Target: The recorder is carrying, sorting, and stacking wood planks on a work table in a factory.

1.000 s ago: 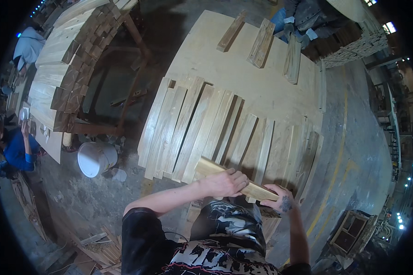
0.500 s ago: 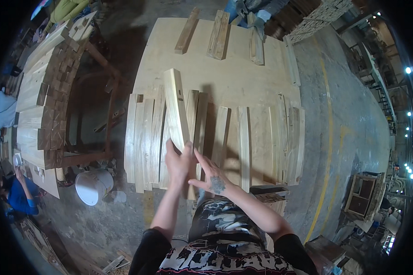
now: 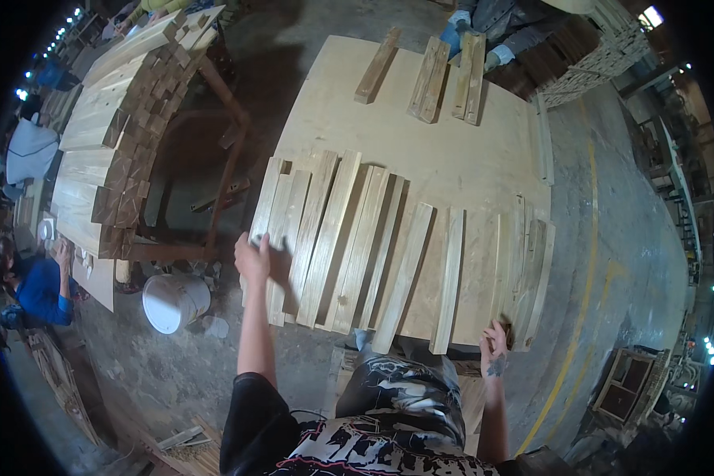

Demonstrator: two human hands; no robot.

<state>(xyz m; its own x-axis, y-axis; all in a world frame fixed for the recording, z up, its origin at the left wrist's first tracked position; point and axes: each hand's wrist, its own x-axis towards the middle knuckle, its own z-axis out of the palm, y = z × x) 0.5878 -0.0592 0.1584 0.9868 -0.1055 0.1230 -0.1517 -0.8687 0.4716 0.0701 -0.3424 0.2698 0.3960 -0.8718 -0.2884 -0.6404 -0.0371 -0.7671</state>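
Several pale wooden strips (image 3: 365, 254) lie side by side, lengthwise away from me, along the near part of a plywood-topped table (image 3: 325, 103). My left hand (image 3: 252, 260) is at the outer edge of the leftmost strips (image 3: 268, 206), thumb and fingers apart; whether it touches them I cannot tell. Beside the near ends of the right-hand strips (image 3: 535, 278) is my right hand (image 3: 494, 341), its fingers loosely bent and apart, with nothing visible in them. Between the two groups lie two separately spaced strips, one tilted (image 3: 404, 278) and one straighter (image 3: 449, 278).
Across the table, a person's gloved hand (image 3: 497, 57) is by several darker wood pieces (image 3: 430, 79). A stack of timber (image 3: 95, 151) stands on a frame at the left, above a white bucket (image 3: 174, 303). A person in blue (image 3: 44, 285) is at far left.
The wooden strip that my hands held up is out of them and down among the strips. My hands have parted to the left and right sides. The view has shifted.
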